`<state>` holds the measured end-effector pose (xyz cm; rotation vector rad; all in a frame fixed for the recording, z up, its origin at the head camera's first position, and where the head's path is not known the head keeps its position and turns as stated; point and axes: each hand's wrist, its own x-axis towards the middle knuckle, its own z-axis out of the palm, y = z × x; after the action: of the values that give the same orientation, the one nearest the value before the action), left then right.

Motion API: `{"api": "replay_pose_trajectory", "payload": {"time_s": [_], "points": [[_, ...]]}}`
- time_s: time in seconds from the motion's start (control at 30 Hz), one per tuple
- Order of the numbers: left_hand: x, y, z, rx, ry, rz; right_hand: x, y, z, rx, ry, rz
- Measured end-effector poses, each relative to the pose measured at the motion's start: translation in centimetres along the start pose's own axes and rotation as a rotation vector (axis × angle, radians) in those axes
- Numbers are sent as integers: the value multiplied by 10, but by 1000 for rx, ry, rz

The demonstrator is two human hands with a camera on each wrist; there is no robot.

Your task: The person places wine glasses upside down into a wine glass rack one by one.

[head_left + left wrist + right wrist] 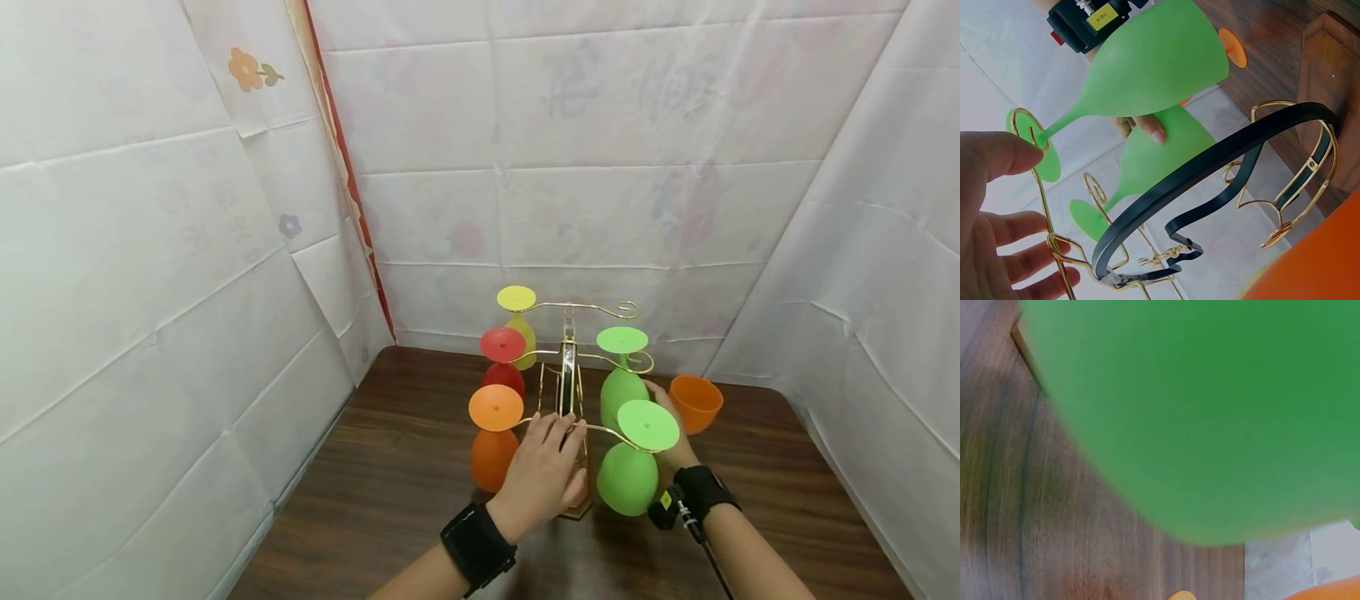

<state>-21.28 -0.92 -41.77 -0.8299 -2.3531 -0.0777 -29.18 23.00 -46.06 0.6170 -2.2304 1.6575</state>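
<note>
A gold-wire goblet rack [569, 367] stands on a wooden base, stemmed goblets hanging upside down from its arms. My left hand [546, 467] grips the rack's front wire; in the left wrist view the thumb [1004, 156] and fingers lie about it. Behind the front green goblet [628, 479], my right hand [672, 425] holds the rear green goblet [622, 396] by its bowl, and its fingertips [1150, 128] show against that bowl in the left wrist view. Green plastic [1210, 425] fills most of the right wrist view, hiding the right hand there.
On the rack's left side hang an orange goblet [495, 458], a red goblet [503, 379] and a yellow goblet [522, 340]. Another orange goblet [696, 402] is on the table [360, 500] at right, beyond my right hand. White sheets [600, 208] enclose the table.
</note>
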Motion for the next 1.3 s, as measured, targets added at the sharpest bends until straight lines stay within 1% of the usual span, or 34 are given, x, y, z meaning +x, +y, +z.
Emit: {"api": "replay_pose_trajectory", "payload": {"time_s": [0.1, 0.13, 0.23, 0.37, 0.43, 0.47, 0.67, 0.7, 0.8, 0.97, 1.07, 1.13, 1.3], "points": [[0, 0, 0, 3, 1, 0, -1, 5, 0, 38, -14, 22], [0, 0, -1, 5, -1, -1, -1, 6, 0, 47, -17, 16], [0, -1, 0, 6, -1, 0, -2, 9, 0, 70, -32, -31], [0, -1, 1, 9, -4, -2, -7, 13, -2, 133, -61, -122], [0, -1, 1, 13, -10, -3, -10, 14, -3, 159, -71, -136], [0, -1, 1, 13, -12, -4, -11, 14, -3, 167, -68, -125], [0, -1, 1, 14, -15, -3, -13, 10, -4, 123, -22, -14], [0, -1, 1, 14, -13, -2, -13, 10, -5, 117, -16, -6], [0, -1, 1, 17, -8, 1, -15, 19, -7, 99, -1, 27], [0, -1, 1, 33, -12, 2, -16, 42, -11, 51, 14, 104], [1, -1, 1, 38, -14, 5, -16, 48, -12, 25, 18, 129], [1, -1, 1, 36, -11, 8, -16, 44, -12, 27, 26, 135], [1, -1, 0, 35, -3, 11, -16, 24, -10, 52, 29, 126]]}}
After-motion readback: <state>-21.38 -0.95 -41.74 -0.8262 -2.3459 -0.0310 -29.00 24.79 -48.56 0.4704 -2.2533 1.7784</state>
